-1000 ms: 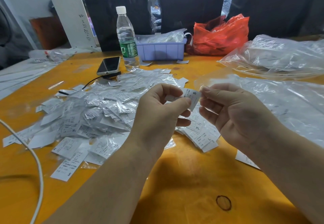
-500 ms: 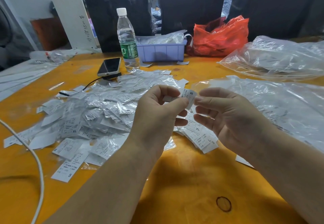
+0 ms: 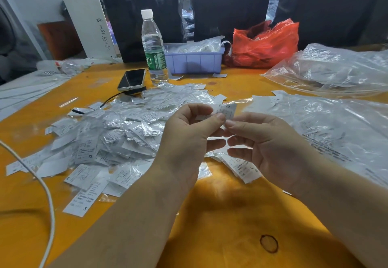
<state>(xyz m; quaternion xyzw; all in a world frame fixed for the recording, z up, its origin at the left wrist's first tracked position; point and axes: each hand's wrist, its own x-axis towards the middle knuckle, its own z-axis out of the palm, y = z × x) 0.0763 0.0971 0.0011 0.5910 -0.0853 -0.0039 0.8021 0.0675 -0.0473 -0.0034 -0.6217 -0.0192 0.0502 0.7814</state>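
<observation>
Seen from the head camera, the small label (image 3: pixel 227 110) marked S is held in the air above the bench (image 3: pixel 210 225), between both hands. The left hand (image 3: pixel 189 133) pinches it between thumb and forefinger. The right hand (image 3: pixel 270 148) nips its lower edge with thumb and fingertip, the other fingers loosely curled.

The grip is slight, so the slick piece could slip and drop into the loose pile (image 3: pixel 117 137), where it would be lost among the other sizes. Pulling the two hands apart could crease or tear it.

The labels are thin white rectangles with fine print, many in crinkly, glossy clear film. A flatter stack (image 3: pixel 241 167) lies under the right hand. The bench is smooth orange, and limp clear bags (image 3: pixel 327 125) lie to the right.
</observation>
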